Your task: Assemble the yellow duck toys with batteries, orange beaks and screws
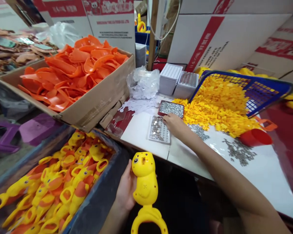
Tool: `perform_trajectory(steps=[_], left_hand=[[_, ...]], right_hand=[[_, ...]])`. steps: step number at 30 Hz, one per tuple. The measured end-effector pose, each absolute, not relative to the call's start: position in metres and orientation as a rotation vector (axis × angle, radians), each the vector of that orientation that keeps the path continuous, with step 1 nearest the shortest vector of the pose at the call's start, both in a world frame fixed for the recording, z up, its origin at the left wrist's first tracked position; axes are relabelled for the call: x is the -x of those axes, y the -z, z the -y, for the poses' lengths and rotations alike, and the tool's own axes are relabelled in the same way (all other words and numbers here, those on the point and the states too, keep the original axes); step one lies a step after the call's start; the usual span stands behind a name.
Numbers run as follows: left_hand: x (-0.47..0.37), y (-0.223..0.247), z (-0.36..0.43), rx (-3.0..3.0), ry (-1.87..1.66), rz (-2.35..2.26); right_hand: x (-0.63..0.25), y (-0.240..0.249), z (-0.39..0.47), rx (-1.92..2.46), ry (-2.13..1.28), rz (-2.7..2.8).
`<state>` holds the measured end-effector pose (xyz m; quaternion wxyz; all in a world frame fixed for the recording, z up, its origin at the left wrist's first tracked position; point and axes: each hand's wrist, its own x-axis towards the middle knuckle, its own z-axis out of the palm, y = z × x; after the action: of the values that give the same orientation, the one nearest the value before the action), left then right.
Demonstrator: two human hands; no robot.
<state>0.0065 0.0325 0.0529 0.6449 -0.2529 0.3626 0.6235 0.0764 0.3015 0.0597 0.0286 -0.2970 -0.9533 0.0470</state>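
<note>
My left hand (127,187) is wrapped round the left side of a yellow plastic duck (146,185), held upright with its ring handle at the bottom. The duck's face shows one eye and a small square opening. My right hand (174,125) reaches over the white table, fingers bent down between a white tray of round metal discs (158,131) and a dark red tray of small silver parts (171,110). Its fingertips are too small and hidden to show what they hold, if anything.
An open carton of orange parts (92,100) stands at the back left, above a blue bin of yellow ducks (92,195). A blue basket (271,86) spills yellow pieces. A red cup (257,137) lies near loose metal parts (241,151).
</note>
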Motion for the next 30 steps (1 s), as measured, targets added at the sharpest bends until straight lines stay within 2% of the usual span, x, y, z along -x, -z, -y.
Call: perform_trajectory(steps=[13, 24, 30], left_hand=[[-0.017, -0.063, -0.035, 0.653, -1.405, -0.914], [-0.007, -0.039, -0.026, 0.568, -1.439, -0.822], [-0.006, -0.046, -0.030, 0.576, -1.404, -1.011]], right_hand=[[-0.098, -0.062, -0.287, 0.642, -0.375, 2.852], [-0.103, -0.053, -0.291, 0.726, -0.453, 2.601], [-0.108, -0.057, -0.293, 0.708, -0.446, 2.636]])
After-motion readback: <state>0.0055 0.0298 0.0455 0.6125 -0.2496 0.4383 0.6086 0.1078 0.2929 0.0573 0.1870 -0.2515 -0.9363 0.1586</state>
